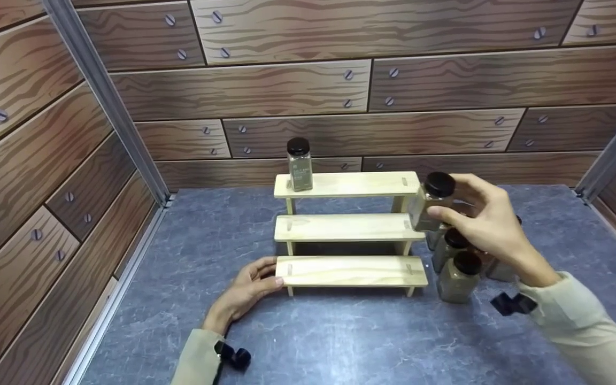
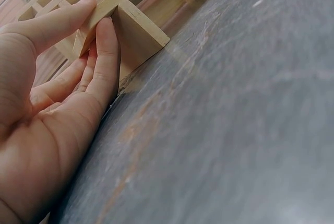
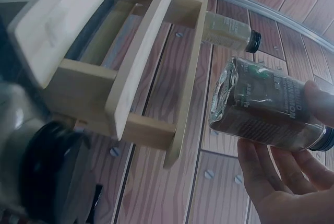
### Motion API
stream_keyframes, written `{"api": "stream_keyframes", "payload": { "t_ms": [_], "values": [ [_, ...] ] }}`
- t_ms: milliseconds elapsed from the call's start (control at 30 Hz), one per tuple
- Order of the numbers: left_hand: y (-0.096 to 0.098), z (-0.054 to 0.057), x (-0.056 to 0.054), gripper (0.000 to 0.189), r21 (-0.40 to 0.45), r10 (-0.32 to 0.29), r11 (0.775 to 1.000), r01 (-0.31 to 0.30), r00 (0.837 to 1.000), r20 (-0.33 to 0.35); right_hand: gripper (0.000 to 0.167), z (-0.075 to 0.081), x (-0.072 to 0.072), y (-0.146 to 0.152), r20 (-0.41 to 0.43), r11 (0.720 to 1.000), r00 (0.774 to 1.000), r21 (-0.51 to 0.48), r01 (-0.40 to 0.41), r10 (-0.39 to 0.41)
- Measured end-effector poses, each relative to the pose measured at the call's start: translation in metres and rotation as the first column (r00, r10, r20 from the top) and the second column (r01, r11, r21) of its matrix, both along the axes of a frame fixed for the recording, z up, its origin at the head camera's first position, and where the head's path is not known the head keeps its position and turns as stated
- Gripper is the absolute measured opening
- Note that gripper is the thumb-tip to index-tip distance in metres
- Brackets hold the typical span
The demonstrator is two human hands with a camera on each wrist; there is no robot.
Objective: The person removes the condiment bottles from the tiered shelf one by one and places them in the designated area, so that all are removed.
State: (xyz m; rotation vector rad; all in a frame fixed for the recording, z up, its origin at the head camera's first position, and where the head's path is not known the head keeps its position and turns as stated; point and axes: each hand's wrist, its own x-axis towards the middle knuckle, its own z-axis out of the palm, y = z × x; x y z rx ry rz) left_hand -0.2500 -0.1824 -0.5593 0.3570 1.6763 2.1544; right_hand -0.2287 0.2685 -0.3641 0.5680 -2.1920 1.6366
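Note:
A three-tier wooden rack (image 1: pixel 348 228) stands on the dark table. My left hand (image 1: pixel 247 289) pinches the left end of its lowest shelf, thumb on top and fingers beneath, as the left wrist view shows. In my right hand (image 1: pixel 487 219) is a glass spice jar (image 1: pixel 426 206) with a black lid, held between thumb and fingers in the air beside the rack's right end. The right wrist view shows that jar (image 3: pixel 266 104) with its base toward the rack. Another spice jar (image 1: pixel 300 166) stands upright at the left end of the top shelf.
Several black-lidded jars (image 1: pixel 459 278) are grouped on the table right of the rack, partly hidden under my right hand. Wood-patterned walls (image 1: pixel 286 91) enclose the back and sides, with a metal rail (image 1: pixel 110 96) at the left corner.

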Motion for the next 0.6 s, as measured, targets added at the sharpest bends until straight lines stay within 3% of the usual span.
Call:
{"api": "stream_keyframes", "payload": {
  "t_ms": [600],
  "values": [
    [0.000,0.000,0.000,0.070,0.000,0.005,1.000,-0.005,1.000,0.005,0.053,-0.023,0.029,0.056,-0.009,0.983,0.991,0.124,0.134,-0.134]
  ]
}}
